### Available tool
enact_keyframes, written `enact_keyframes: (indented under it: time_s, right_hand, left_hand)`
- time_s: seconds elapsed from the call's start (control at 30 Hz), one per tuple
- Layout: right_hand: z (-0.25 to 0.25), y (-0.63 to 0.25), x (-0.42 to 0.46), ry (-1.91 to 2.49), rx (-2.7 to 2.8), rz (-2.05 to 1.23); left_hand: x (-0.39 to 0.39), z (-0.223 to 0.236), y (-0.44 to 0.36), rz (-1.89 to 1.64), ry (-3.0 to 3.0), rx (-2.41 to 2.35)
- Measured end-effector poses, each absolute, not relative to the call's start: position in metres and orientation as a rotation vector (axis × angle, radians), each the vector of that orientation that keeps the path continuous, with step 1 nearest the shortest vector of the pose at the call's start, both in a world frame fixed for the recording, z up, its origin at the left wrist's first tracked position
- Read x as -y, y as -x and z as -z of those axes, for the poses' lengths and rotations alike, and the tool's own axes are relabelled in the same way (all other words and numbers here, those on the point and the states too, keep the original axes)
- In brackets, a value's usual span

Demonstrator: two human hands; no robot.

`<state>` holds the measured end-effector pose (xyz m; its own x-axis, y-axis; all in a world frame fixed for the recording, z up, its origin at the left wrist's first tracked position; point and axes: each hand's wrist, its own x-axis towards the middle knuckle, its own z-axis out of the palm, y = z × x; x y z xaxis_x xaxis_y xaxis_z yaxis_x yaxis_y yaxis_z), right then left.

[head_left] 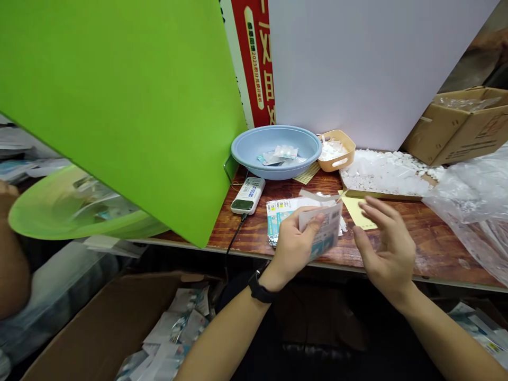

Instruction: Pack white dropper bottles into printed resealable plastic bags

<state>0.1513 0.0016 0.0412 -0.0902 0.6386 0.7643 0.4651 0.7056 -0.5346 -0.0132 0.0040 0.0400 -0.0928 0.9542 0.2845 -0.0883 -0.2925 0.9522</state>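
Note:
My left hand [292, 247], with a dark band at the wrist, is closed on a flat printed packet [326, 233]. The packet is tilted above the table's front edge, and a pale flap stands out at its upper end. To its right my right hand [387, 251] is held in the air, fingers apart, with nothing visible in it. Behind my left hand lies a stack of similar blue-and-white packets [273, 218], partly covered by that hand. A yellow sheet [364, 210] lies on the table beyond my right fingers.
On the wooden table stand a blue basin [273, 170] with small packets, an orange basket [349, 151] of white pieces, a shallow tray [381, 194] and a white device [254, 191] with a cable. Green [138, 106] and white boards rise behind. A carton [95, 323] of packets sits below left.

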Motion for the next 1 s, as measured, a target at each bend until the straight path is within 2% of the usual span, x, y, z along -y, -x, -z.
enact_keyframes:
  time_s: [0.13, 0.2, 0.3, 0.37, 0.47, 0.63, 0.77, 1.0]
  right_hand:
    - [-0.047, -0.137, 0.023, 0.795, 1.931, -0.467]
    - [-0.051, -0.136, 0.030, 0.777, 1.868, -0.553]
    - [-0.054, -0.143, 0.033, 0.869, 1.679, -0.602]
    - [-0.051, -0.151, 0.030, 0.946, 1.565, -0.653]
    - [-0.044, -0.157, 0.022, 0.966, 1.429, -0.838]
    - [-0.041, -0.156, 0.013, 0.905, 1.277, -1.148]
    - [-0.045, -0.157, 0.010, 0.940, 1.166, -1.278]
    - [-0.048, -0.155, 0.003, 0.928, 1.115, -1.281]
  left_hand:
    - [0.016, -0.038, -0.002, -1.731, -2.023, -1.108]
    - [0.031, -0.041, -0.007, -1.638, -2.299, -1.030]
    - [0.048, -0.049, -0.005, -1.521, -2.418, -0.893]
    - [0.051, -0.056, 0.002, -1.646, -2.338, -0.941]
    - [0.044, -0.064, 0.013, -1.831, -1.854, -1.229]
    - [0.027, -0.068, 0.019, -1.451, -1.225, -1.087]
    - [0.024, -0.065, 0.017, -1.546, -1.182, -1.113]
    - [0.018, -0.062, 0.018, -1.604, -1.268, -1.216]
